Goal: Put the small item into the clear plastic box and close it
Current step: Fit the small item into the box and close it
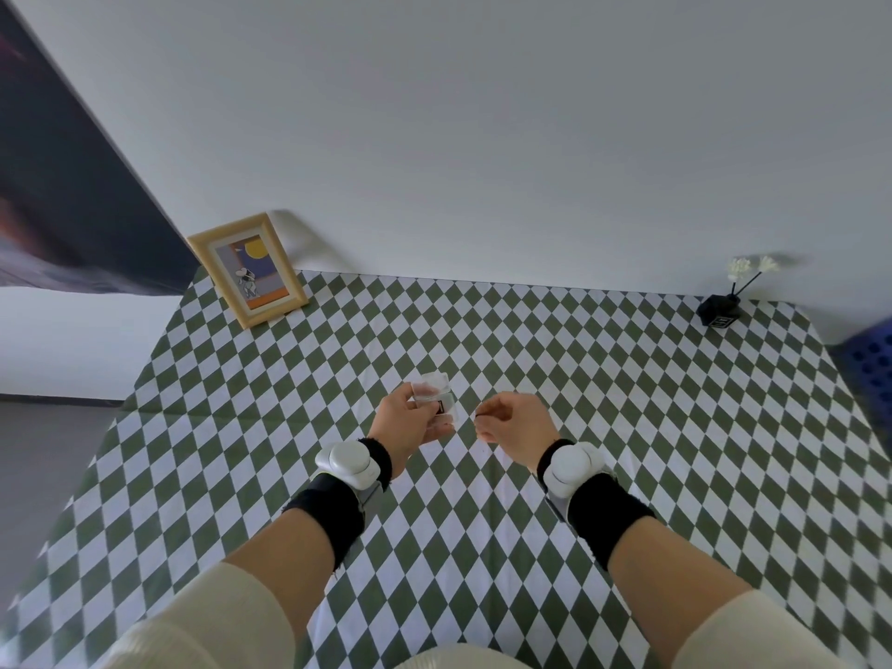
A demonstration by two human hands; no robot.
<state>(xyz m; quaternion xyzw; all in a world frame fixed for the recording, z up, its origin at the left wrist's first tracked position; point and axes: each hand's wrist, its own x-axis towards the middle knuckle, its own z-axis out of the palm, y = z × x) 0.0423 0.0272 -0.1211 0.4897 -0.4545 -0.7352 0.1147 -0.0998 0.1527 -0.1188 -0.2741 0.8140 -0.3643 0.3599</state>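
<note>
My left hand (408, 420) holds a small clear plastic box (437, 397) above the middle of the checked table; the box has a dark mark on its side and its lid seems raised at the top. A short way to the right, my right hand (512, 420) is curled, thumb and forefinger pinched on a tiny dark item (477, 416) that is barely visible. The two hands are apart, at about the same height.
A green-and-white checked cloth (579, 379) covers the table. A framed picture (248, 268) leans on the wall at the back left. A small black vase with white flowers (720, 309) stands at the back right, beside a blue crate (869, 359).
</note>
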